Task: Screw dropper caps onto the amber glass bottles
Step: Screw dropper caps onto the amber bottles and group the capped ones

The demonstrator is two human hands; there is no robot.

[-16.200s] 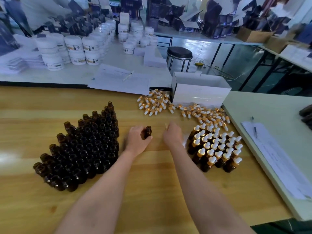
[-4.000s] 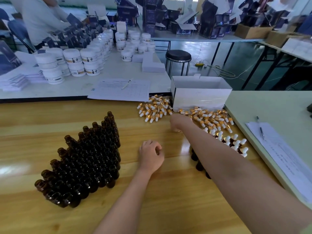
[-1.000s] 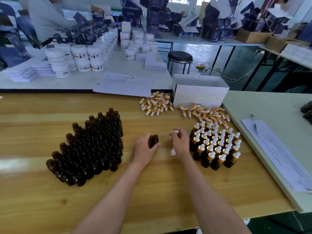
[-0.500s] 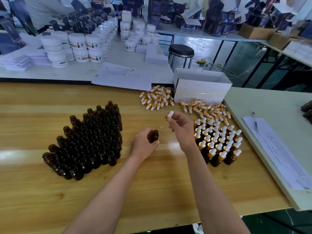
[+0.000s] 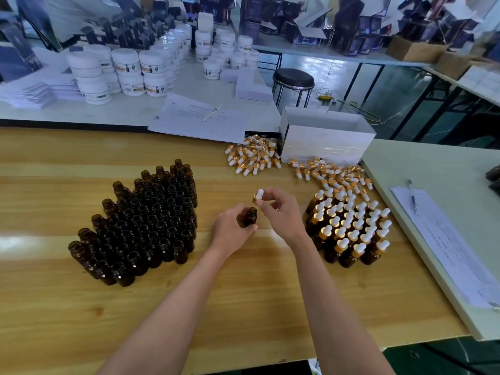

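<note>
My left hand point(image 5: 232, 231) grips one uncapped amber bottle point(image 5: 249, 217) upright on the wooden table point(image 5: 243, 307). Just above its mouth, my right hand point(image 5: 278, 209) pinches a dropper cap point(image 5: 258, 195) with a white bulb and gold collar. A block of several open amber bottles point(image 5: 146, 220) stands to the left. Capped bottles point(image 5: 351, 228) stand in rows to the right. Loose dropper caps point(image 5: 254, 158) lie in a pile farther back, and more loose caps point(image 5: 332, 174) lie in front of the white box.
A white open box point(image 5: 324, 139) sits behind the loose caps. A paper sheet with a pen point(image 5: 200, 120) overlaps the table's far edge. On the right lies a pale board with papers and a pen point(image 5: 443, 239). White jars point(image 5: 130, 71) fill the far table, near a stool point(image 5: 293, 79).
My right hand has brought the dropper cap down and left, closer to the mouth of the bottle. My left hand still holds the bottle in the same spot.
</note>
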